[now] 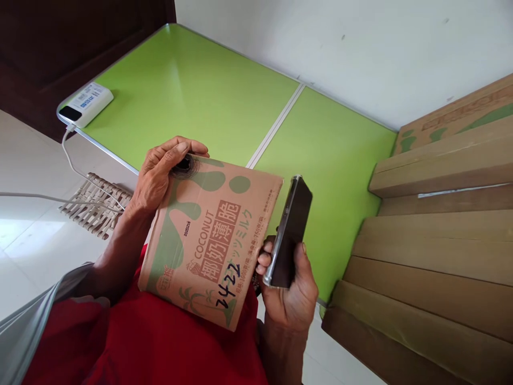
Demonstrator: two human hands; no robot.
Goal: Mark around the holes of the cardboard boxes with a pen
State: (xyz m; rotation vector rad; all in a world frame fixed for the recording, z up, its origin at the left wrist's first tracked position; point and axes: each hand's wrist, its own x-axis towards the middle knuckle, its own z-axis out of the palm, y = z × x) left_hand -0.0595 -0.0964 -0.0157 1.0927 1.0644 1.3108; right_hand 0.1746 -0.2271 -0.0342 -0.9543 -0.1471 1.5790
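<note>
My left hand (155, 174) is closed on the upper left corner of a flat-looking brown cardboard carton (218, 192). The carton has green printing, the word COCONUT and a handwritten 2422, and it leans tilted against the red shirt. Under my left thumb is a small dark round thing (185, 166), like a coil; I cannot make out its kind. Held in my closed right hand (292, 302) is a smartphone (292, 230) in a clear case, turned nearly edge-on beside the carton's right edge. Part of my right fingers is hidden behind the phone.
A green folding table (208, 91) stands before me against the white wall. On its left corner lies a white power bank (94, 102) with a cable (69, 155) hanging down. Stacked cardboard boxes (433, 235) fill the right side. A woven stool (94, 206) is at the lower left.
</note>
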